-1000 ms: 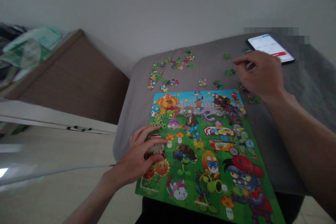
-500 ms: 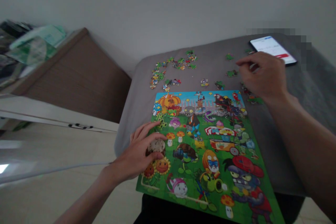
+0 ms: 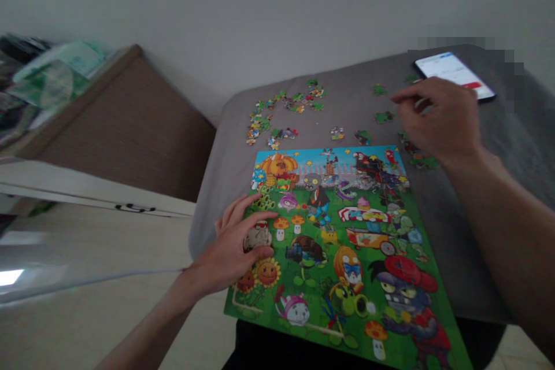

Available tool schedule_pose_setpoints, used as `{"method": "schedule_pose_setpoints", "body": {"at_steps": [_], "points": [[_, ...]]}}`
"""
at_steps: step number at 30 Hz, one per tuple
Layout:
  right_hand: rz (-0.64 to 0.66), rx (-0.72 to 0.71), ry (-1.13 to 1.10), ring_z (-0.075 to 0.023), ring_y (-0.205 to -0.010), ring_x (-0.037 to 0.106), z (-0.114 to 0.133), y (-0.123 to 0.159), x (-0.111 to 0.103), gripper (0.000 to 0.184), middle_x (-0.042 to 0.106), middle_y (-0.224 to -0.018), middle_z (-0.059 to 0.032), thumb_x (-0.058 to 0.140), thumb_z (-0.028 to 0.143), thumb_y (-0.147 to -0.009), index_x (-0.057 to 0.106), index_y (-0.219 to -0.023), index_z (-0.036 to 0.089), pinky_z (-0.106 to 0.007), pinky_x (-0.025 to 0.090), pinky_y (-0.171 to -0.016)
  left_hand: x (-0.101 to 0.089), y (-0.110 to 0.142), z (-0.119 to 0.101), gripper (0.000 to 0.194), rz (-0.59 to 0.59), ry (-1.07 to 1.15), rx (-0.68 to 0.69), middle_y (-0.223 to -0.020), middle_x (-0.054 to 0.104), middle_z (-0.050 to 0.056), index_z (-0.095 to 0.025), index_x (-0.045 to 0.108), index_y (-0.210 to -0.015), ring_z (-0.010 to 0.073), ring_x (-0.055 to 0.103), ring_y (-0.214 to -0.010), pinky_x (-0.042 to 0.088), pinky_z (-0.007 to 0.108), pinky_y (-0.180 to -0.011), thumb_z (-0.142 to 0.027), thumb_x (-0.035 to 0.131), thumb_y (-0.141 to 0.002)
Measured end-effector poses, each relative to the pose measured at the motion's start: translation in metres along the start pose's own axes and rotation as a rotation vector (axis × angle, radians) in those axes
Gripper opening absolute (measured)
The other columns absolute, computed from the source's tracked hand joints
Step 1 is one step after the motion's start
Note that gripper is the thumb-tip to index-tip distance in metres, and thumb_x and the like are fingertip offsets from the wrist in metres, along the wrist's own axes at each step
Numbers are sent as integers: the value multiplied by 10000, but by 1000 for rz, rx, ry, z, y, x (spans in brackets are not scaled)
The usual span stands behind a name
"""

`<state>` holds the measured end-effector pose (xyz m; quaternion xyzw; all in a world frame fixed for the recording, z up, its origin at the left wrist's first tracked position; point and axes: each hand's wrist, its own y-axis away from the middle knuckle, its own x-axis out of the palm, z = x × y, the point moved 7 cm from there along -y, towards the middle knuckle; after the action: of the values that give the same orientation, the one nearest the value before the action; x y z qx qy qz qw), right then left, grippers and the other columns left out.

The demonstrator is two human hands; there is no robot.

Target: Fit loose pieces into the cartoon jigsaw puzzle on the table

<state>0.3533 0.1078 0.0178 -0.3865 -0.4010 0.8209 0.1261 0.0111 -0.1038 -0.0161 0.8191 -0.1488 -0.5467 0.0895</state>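
Note:
A colourful cartoon jigsaw puzzle board (image 3: 312, 277) lies on the grey padded surface. My left hand (image 3: 232, 251) rests on its left edge, fingers spread and open, covering part of the picture. Beyond the board's right far corner, my right hand (image 3: 440, 118) hovers with its fingers curled together in a pinch; whatever is between the tips, if anything, is hidden. Just left of that hand are loose puzzle pieces, one green piece (image 3: 384, 118) and another (image 3: 380, 88) farther back. More pieces (image 3: 424, 161) lie partly beneath the hand.
A phone (image 3: 448, 69) with its screen lit lies behind my right hand. Several puzzle pieces (image 3: 260, 118) form a loose group at the far left of the grey surface (image 3: 221, 167). A brown cabinet (image 3: 130, 121) stands to the left, with plastic packets (image 3: 56, 75) on top.
My right hand has shifted slightly to the right, its fingers still curled. My left hand stays on the board's edge, with its thumb moved a little up and right.

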Motion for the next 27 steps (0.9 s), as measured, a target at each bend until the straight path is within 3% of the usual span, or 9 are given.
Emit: {"method": "schedule_pose_setpoints", "body": {"at_steps": [6, 9, 14, 19, 27], "points": [[18, -20, -5, -147, -620, 604, 4, -1, 0, 281, 789, -834, -118, 550, 165, -823, 818, -899, 131, -296, 479, -644, 4, -3, -5, 472, 51, -62, -19, -1711, 246, 20, -396, 602, -1366, 406, 76, -1602, 197, 758, -1210, -404, 759, -920], [20, -23, -9, -145, -622, 600, 6, -1, -1, 273, 790, -834, -117, 555, 161, -825, 818, -893, 133, -297, 482, -652, 2, -1, -3, 491, 44, -49, 7, -1707, 258, 38, -382, 594, -1380, 405, 94, -1600, 212, 745, -1213, -518, 728, -928], [52, 19, 8, -130, -605, 580, 4, -2, -1, 254, 791, -858, -94, 577, 133, -819, 811, -909, 167, -297, 490, -659, -2, 15, 0, 551, -21, -50, 20, -1698, 271, 43, -384, 551, -1435, 384, 123, -1599, 242, 726, -1219, -701, 506, -987], [103, 59, 26, -134, -632, 603, 3, -3, 2, 231, 789, -877, -94, 610, 81, -801, 799, -891, 181, -303, 505, -686, 11, 35, -18, 790, 10, -134, 129, -1694, 252, 79, -434, 460, -1518, 461, 160, -1569, 330, 773, -1147, -823, 599, -845], [110, 77, 1, -133, -650, 603, 3, -2, 4, 254, 799, -904, -89, 591, 111, -806, 811, -910, 182, -291, 493, -671, 16, 36, -27, 903, -82, -208, 278, -1656, 304, 112, -401, 464, -1535, 501, 252, -1511, 404, 739, -1097, -860, 622, -774]]}}
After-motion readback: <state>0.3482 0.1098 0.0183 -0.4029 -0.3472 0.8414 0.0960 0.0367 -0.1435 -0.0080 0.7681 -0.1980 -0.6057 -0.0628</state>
